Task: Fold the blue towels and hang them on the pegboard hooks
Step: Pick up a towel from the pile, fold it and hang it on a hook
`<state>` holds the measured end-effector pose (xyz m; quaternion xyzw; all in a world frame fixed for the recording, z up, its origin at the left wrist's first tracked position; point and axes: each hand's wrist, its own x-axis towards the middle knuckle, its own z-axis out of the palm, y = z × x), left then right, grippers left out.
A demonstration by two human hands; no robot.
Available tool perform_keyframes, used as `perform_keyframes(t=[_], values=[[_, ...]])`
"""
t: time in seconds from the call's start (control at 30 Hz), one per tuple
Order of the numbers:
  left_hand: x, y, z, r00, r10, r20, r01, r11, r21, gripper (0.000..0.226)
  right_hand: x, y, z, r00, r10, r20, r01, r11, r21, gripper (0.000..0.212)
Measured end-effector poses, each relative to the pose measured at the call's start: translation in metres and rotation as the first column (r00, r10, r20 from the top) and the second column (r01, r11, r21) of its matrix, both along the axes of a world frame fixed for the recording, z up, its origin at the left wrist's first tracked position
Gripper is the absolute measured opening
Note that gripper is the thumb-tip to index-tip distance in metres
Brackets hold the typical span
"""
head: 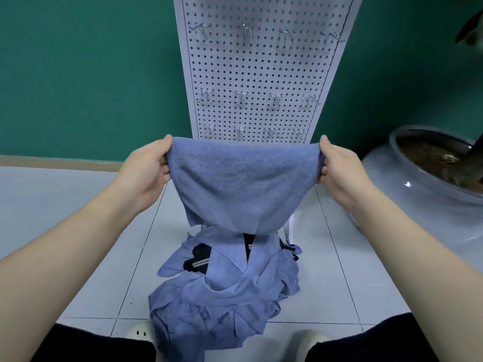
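we see one blue towel (243, 184) stretched out in the air, pinched at its two top corners and sagging in the middle, its lower part hanging down doubled over. below it a heap of more blue towels (224, 291) lies crumpled on the floor (something dark shows through the gaps). behind stands the white pegboard (261, 74), its rows of metal hooks (241, 96) bare.

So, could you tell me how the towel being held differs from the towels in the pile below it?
The held towel is stretched between the left hand and right hand, off the floor; the pile lies crumpled on the tiles. The held towel is single, the pile several. Both are blue.
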<state>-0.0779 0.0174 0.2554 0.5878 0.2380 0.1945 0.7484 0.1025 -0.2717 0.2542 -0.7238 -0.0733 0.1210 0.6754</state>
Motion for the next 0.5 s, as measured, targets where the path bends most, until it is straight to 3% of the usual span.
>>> perform_keyframes(t=[0.07,0.17,0.3,0.37,0.5], values=[[-0.001,-0.002,0.001,0.999,-0.04,0.022,0.038,0.997,0.067,0.021,0.0,-0.003,0.002,0.995,0.089,-0.055,-0.086,0.995,0.049,0.033],[-0.003,-0.005,0.002,0.998,-0.041,0.037,0.035,0.988,0.152,0.016,0.0,-0.006,0.002,0.973,0.229,-0.018,-0.228,0.973,0.045,0.017],[-0.002,-0.005,0.001,0.993,0.091,0.069,-0.104,0.968,0.23,0.013,0.005,-0.012,-0.003,0.98,0.147,0.131,-0.133,0.985,-0.113,0.022],[-0.001,-0.005,0.002,0.985,0.147,0.092,-0.165,0.956,0.24,0.011,0.007,-0.015,-0.004,0.977,0.104,0.184,-0.071,0.982,-0.174,0.036],[-0.001,-0.002,0.0,0.986,0.127,0.112,-0.151,0.96,0.234,0.012,0.007,-0.015,-0.004,0.984,0.071,0.164,-0.051,0.991,-0.121,0.049]])
